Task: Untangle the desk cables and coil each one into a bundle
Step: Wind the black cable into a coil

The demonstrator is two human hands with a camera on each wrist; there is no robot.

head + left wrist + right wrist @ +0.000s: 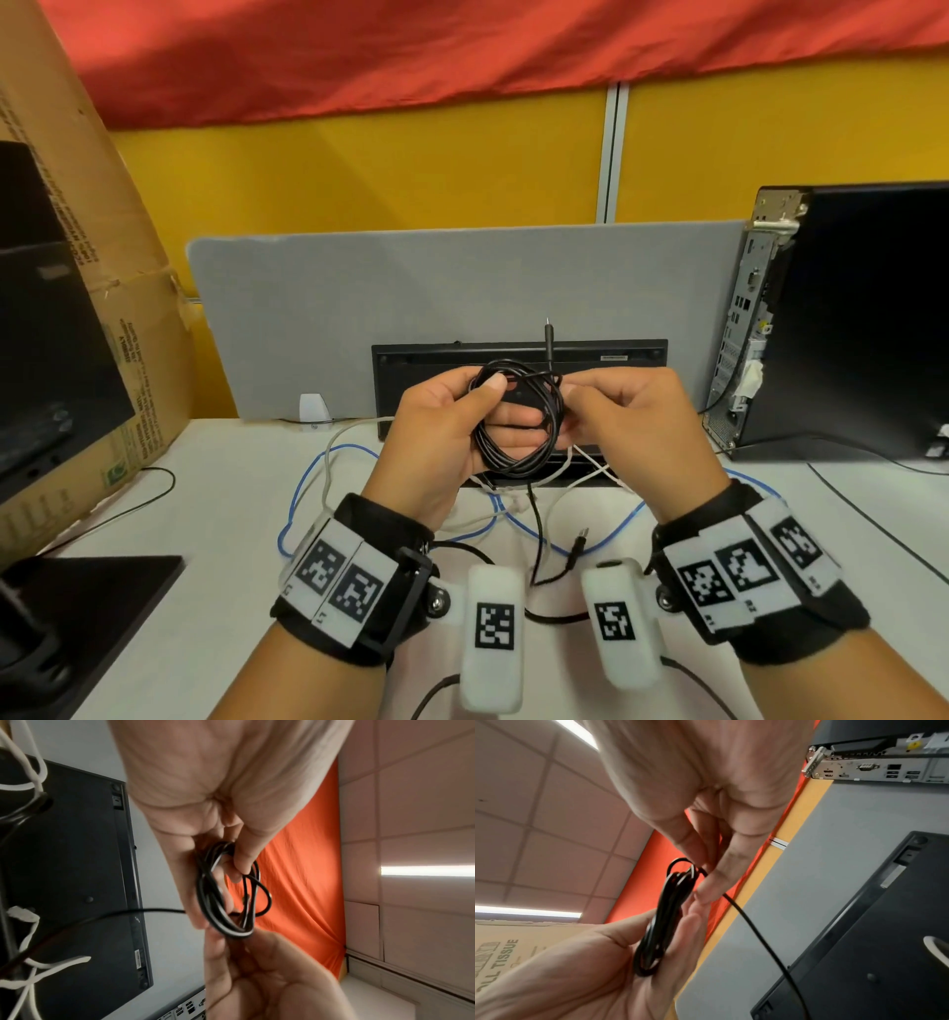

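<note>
A thin black cable (516,419) is wound into a small coil held above the desk in front of me. My left hand (452,431) grips the coil (226,902), its thumb pressed on the top of the loops and its fingers behind them. My right hand (606,416) pinches the cable (703,871) at the coil's right side. A jack plug end (548,339) sticks up above the coil. The cable's loose tail (536,519) hangs down to the desk. On the desk below lie a blue cable (308,478) and white cables (334,457), tangled.
An upturned black keyboard (606,354) leans against a grey divider panel (462,288). A desktop computer case (847,318) stands at the right, a cardboard box (92,257) and a dark monitor (46,334) at the left. Another black plug end (580,539) lies near my wrists.
</note>
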